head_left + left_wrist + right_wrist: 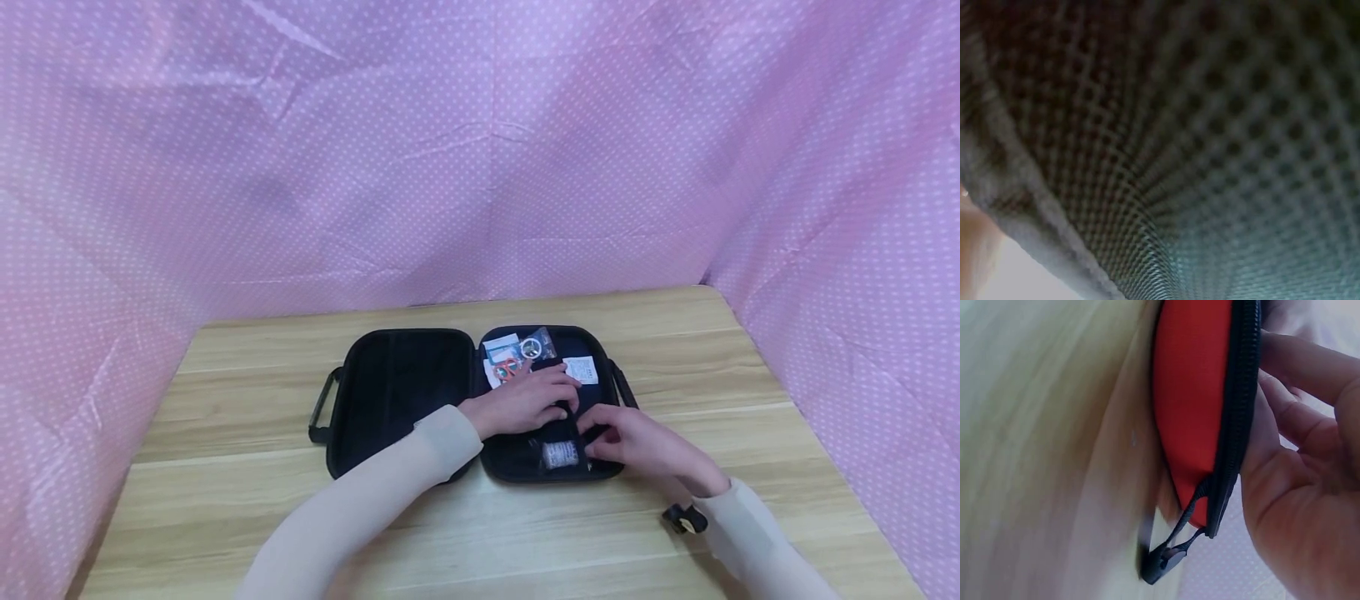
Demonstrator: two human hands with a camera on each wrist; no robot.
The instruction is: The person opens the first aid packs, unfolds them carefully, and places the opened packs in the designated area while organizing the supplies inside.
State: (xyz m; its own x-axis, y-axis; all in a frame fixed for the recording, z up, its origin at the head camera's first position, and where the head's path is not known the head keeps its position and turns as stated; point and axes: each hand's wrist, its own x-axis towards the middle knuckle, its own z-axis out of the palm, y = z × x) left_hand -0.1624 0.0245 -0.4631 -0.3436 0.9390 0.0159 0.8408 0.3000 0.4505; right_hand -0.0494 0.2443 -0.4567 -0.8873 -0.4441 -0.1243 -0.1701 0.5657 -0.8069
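Sleeves of smooth cream cloth [360, 517] come in at 7 and 4 o'clock of the head view. The right hand [647, 437] is the nearer one to a small white roll in clear wrapping [560, 454]; its thumb and fingers are bent with a narrow gap at the tips, and whether they pinch anything I cannot tell. The roll lies just beside those tips at 9 o'clock, long axis roughly 9 to 3, inside the near end of the right half of a round-cornered, stiff-looking black case [390, 375], opened like a book. Along that edge the right wrist camera shows a bulging red fabric wall [1191, 387], a black toothed zip [1242, 394] and a cord-looped pull [1166, 562]. The left hand [528, 400] sits at 11 o'clock from the roll, back upward, fingers loosely bent; its hold is hidden, though its wrist camera faces folded black mesh [1241, 144]. Beyond it are orange-handled scissors [507, 369] at 11, a white ring in clear plastic [531, 348] at 12 and a flat printed white packet [581, 370] at 2. Farther off, the pale-grained wooden table [247, 358] meets creased pink dotted cloth [450, 167].
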